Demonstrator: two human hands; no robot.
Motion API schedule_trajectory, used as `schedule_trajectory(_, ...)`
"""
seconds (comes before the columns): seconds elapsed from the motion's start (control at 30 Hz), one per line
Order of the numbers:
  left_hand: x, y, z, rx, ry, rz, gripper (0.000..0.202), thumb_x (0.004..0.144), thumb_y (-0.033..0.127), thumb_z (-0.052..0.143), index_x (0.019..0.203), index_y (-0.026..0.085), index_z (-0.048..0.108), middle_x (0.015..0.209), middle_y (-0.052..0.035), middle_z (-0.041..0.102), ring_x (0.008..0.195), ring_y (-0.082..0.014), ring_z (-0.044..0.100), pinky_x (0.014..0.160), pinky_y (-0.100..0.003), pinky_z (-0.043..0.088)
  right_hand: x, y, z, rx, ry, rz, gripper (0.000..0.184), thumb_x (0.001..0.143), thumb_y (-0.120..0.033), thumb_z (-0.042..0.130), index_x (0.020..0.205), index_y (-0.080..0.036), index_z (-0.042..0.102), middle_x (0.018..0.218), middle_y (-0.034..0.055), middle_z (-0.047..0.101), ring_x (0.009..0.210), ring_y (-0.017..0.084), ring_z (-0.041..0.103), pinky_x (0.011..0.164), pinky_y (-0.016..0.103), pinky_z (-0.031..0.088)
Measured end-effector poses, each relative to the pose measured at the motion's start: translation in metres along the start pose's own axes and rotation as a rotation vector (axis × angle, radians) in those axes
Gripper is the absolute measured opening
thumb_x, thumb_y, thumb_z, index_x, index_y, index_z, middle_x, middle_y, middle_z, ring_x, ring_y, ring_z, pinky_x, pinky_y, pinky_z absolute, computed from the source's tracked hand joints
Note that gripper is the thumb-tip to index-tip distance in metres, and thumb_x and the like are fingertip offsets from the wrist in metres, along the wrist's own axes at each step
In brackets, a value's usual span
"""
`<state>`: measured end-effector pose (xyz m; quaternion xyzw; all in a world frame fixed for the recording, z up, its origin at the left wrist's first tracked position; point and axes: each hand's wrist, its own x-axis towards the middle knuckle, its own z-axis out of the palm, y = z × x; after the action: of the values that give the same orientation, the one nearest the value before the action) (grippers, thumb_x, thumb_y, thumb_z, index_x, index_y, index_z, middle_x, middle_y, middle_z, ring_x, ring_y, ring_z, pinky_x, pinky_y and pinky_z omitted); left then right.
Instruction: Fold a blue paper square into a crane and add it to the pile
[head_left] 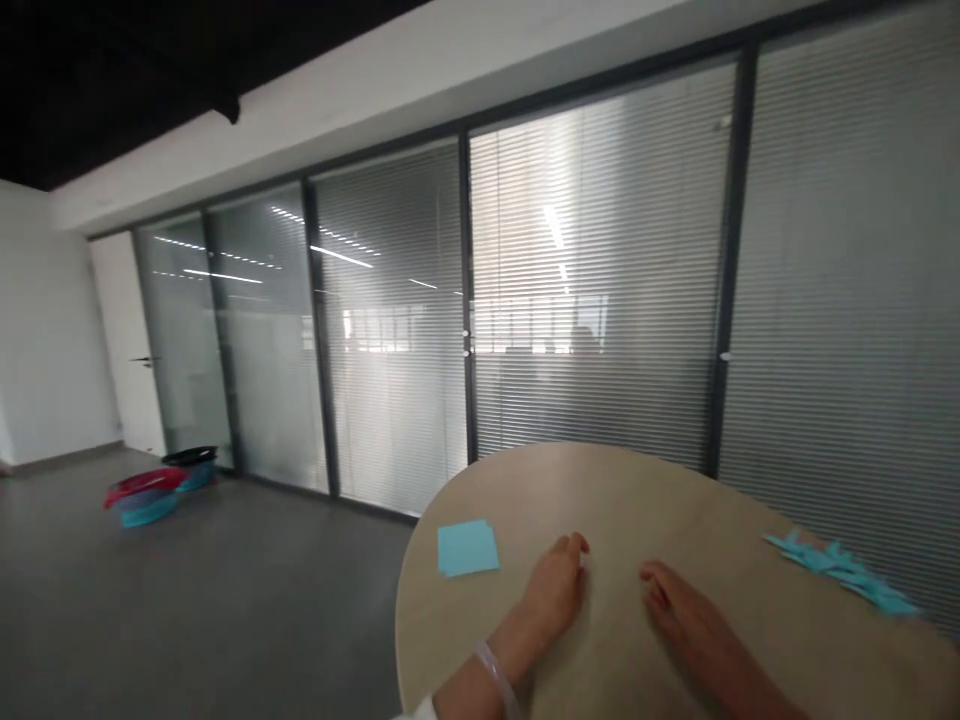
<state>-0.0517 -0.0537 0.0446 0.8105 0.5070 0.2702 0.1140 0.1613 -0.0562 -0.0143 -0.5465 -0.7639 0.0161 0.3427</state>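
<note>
Your two hands, left hand [559, 582] and right hand [675, 605], were apart, fingers curled; their grip couldn't be told. One desk [570, 480] carried one light-blue paper stack [468, 548] leftward, one blue paper heap [844, 573] rightward.

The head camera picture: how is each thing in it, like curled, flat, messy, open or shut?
Left hand: fingers curled, nothing visible in it
Right hand: fingers curled, nothing visible in it
Wristband: around the left wrist
Blue squares: flat, stacked slightly unevenly
Blue pieces: in a loose, jumbled row
Blinds: lowered, light coming through
Door: can't tell if shut
Red-and-blue tub: on the floor, blurred
</note>
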Motion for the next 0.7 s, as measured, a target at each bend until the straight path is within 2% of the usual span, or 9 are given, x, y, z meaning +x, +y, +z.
schedule_trajectory(0.1,0.013,-0.006,0.026,0.086,-0.109,0.04,0.047,0.087,0.018,0.039,0.134,0.014,0.041,0.129,-0.0149,0.05,0.118,-0.0219,0.048,0.101,-0.031,0.036,0.0,0.015,0.011,-0.109,-0.13,-0.058,0.05,0.092,-0.038,0.027,0.127,-0.012,0.054,0.135,0.0134,0.052,0.126,0.024,0.046,0.107,0.039,0.037)
schedule_trajectory(0.17,0.018,-0.01,0.041,0.178,-0.119,0.047,0.049,0.092,0.028,0.035,0.139,0.015,0.036,0.142,-0.0142,0.04,0.133,-0.0267,0.032,0.11,-0.04,0.025,-0.001,0.023,0.015,-0.187,-0.184,-0.053,0.053,0.092,-0.039,0.03,0.134,-0.011,0.047,0.143,0.0137,0.041,0.133,0.025,0.035,0.111,0.043,0.03)
schedule_trajectory(0.23,0.022,-0.014,0.053,0.251,-0.127,0.074,0.053,0.093,0.043,0.028,0.142,0.022,0.033,0.149,-0.0095,0.032,0.14,-0.0316,0.016,0.112,-0.05,0.014,-0.002,0.027,0.016,-0.239,-0.221,-0.036,0.056,0.093,-0.045,0.03,0.139,-0.014,0.04,0.148,0.0125,0.033,0.137,0.028,0.027,0.112,0.046,0.025)
schedule_trajectory(0.3,0.023,-0.018,0.061,0.298,-0.15,0.106,0.056,0.092,0.053,0.022,0.143,0.03,0.029,0.152,-0.0058,0.027,0.14,-0.0337,0.009,0.111,-0.057,0.009,-0.003,0.027,0.015,-0.263,-0.235,0.014,0.058,0.093,-0.054,0.026,0.14,-0.023,0.038,0.149,0.0096,0.03,0.137,0.032,0.024,0.111,0.053,0.021)
schedule_trajectory(0.4,0.022,-0.022,0.066,0.336,-0.182,0.125,0.059,0.09,0.059,0.014,0.143,0.035,0.026,0.153,-0.0047,0.022,0.14,-0.0351,0.006,0.109,-0.061,0.007,-0.004,0.026,0.014,-0.267,-0.266,0.078,0.06,0.091,-0.061,0.022,0.141,-0.03,0.034,0.15,0.0082,0.027,0.137,0.035,0.022,0.108,0.06,0.018)
schedule_trajectory(0.7,0.021,-0.026,0.072,0.356,-0.244,0.043,0.061,0.087,0.066,0.01,0.141,0.042,0.026,0.153,-0.0043,0.02,0.14,-0.0353,0.005,0.107,-0.064,0.002,-0.003,0.026,0.012,-0.267,-0.406,0.153,0.065,0.089,-0.065,0.019,0.142,-0.031,0.031,0.152,0.0107,0.022,0.138,0.038,0.018,0.105,0.066,0.013)
